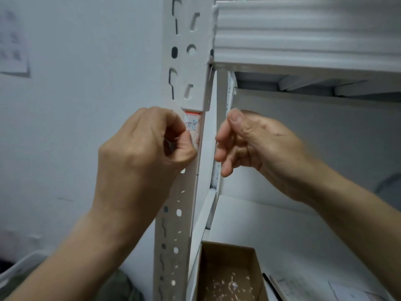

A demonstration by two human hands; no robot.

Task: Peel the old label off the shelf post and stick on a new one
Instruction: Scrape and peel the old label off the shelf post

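The label (192, 123) is on the shelf post (184, 227) -- red top edge, blue scribble; left hand (141, 148) is curled against the post, thumb and finger pinching the label's edge; right hand (249, 142) is just right of the post, fingers loosely curled, holding nothing; cardboard box (227, 256) by the post's lower end.

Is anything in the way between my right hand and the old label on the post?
Only your left hand: its fingers pinch the label at its left edge and cover its lower part. The right hand hovers apart, right of the post, with open air between.
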